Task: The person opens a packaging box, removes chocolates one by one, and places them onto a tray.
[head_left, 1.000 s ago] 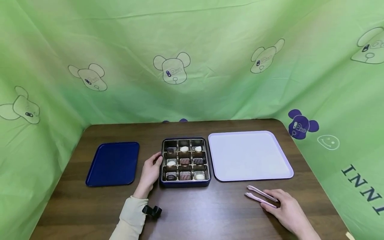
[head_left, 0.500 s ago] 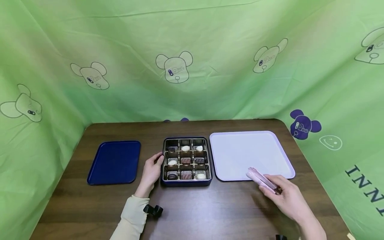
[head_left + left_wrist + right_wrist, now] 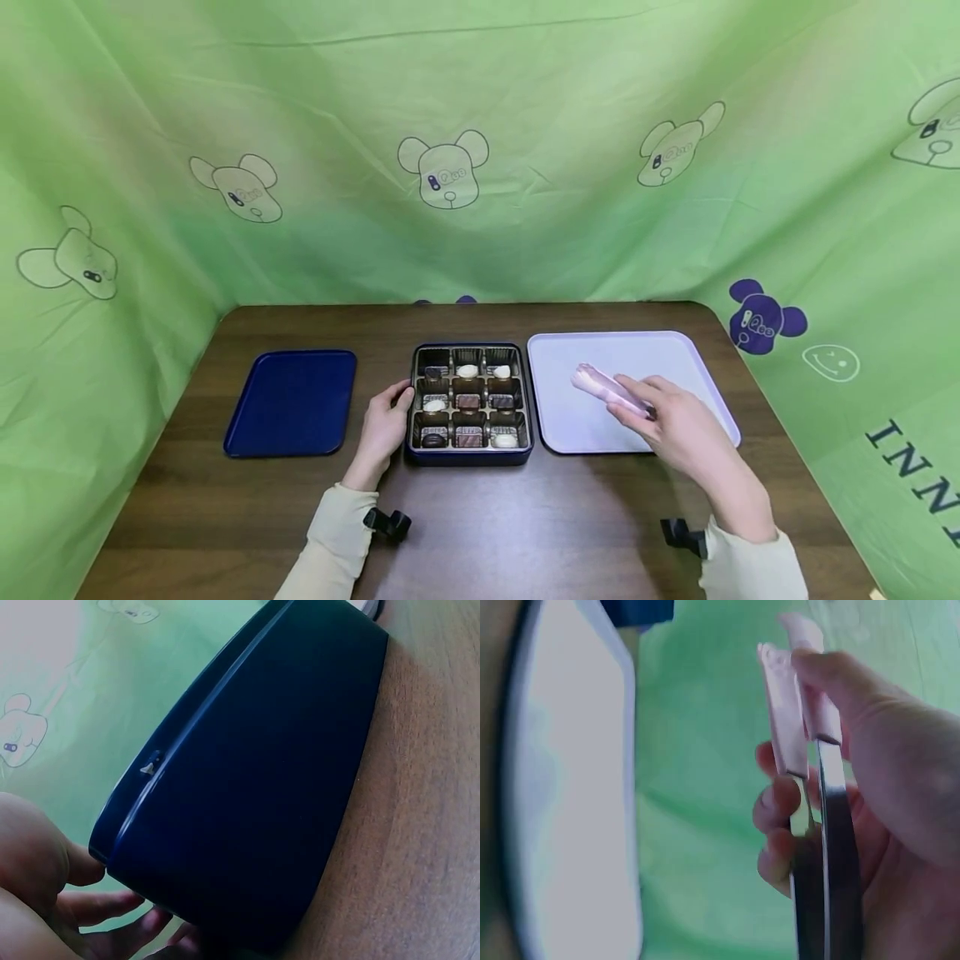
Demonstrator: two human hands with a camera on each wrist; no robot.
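A dark blue box of chocolates stands on the table, its gold-edged insert split into compartments holding white, brown and dark chocolates. At its left side rests my left hand, thumb and fingertips touching the wall near the rim. In the left wrist view the fingers lie against one end of the box wall. My right hand grips a pair of tongs with pink tips and metal arms, held above the white tray and pointing left. The tong tips are close together.
The pale lilac-white tray lies right of the box. A smaller dark blue tray lies to the left. A green printed curtain hangs behind the brown wooden table and along its sides.
My right hand has lifted the tongs from the table's front right and carried them up and left over the white tray. The tong arms have closed together. The left hand stays at the box.
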